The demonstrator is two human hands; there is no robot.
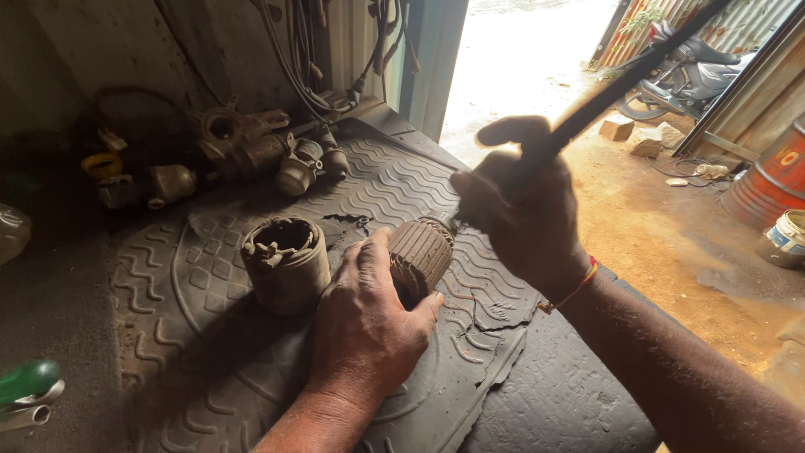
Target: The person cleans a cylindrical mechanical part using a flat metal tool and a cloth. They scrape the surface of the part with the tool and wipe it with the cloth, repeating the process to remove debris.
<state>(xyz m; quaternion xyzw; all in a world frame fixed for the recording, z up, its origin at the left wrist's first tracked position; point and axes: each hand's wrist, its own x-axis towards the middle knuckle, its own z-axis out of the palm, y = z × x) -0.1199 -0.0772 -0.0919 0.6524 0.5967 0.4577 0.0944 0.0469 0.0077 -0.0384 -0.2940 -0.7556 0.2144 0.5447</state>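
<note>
My left hand (365, 323) grips a ribbed brown cylindrical motor core (422, 252) lying on its side on a worn black rubber mat (210, 352). My right hand (524, 214) is closed around a long dark thin blade or rod (620, 84) that slants up to the right, its lower tip touching the core's upper right edge. A second rusty hollow cylinder (287, 262) with metal tabs inside stands upright just left of my left hand.
Several greasy motor parts (251, 147) and hanging wires (302, 50) lie at the back of the mat. A green-handled tool (29, 382) sits at the left edge. Outside the doorway are a motorcycle (692, 71), an orange drum (776, 176) and a paint bucket (786, 239).
</note>
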